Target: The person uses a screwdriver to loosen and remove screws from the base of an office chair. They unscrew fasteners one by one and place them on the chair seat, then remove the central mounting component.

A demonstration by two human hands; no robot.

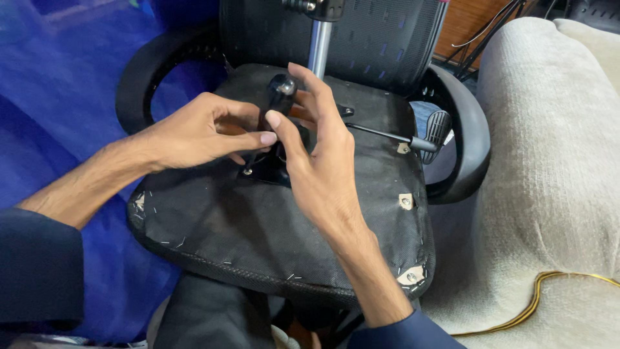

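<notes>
Both hands' grip (268,132) half-closed round black cylinder (280,97) w/ fingertips.

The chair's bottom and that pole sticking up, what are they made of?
The seat underside looks like thin black fabric, matte and pinned down by small shiny staples along its edge. The gas-lift pole looks like bare polished metal, since it is silvery and glossy.
</notes>
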